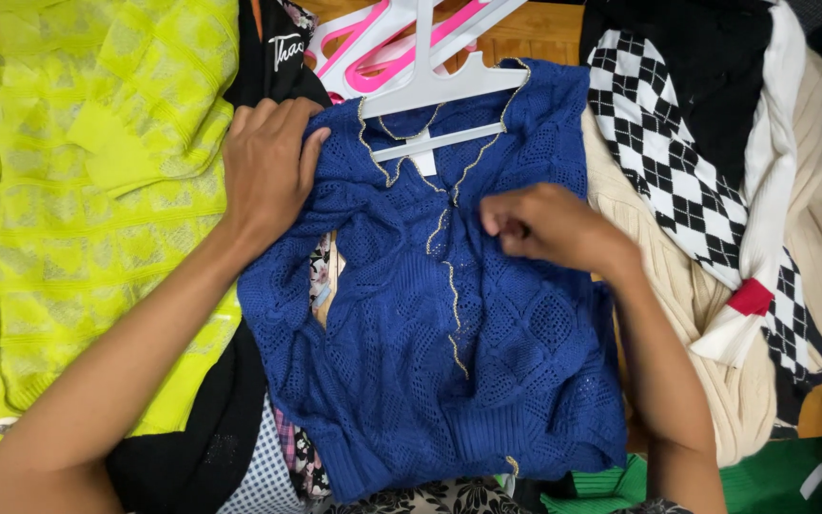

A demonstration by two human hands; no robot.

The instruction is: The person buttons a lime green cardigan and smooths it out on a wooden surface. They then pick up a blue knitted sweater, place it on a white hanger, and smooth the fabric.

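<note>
Though it lies spread across a heap of other clothes, the item in hand is one blue openwork cardigan [430, 324] with a pale trimmed front edge, mounted on one white hanger [440, 90] whose bar shows in the neckline.

Handling, judged: light, soft, limp and stretchy; the open knit would snag and pull out of shape, so hold is best taken at the shoulder seams or the firmer trimmed edge.

Hands: the left hand [266, 167] lies flat, fingers together, pressing the cardigan's shoulder without closing on it. The right hand [546, 227] is nearly closed, fingertips pinching at the front edge near mid-chest; what exactly is pinched cannot be told.

Counted about the cardigan: left of it, one yellow-green buttoned knit [59, 209] with four buttons showing; above it, at least one pink hanger [382, 67]; right of it, one cream ribbed knit [706, 333] and one black-and-white checked garment [677, 181]; below it, one green garment [763, 481].
</note>
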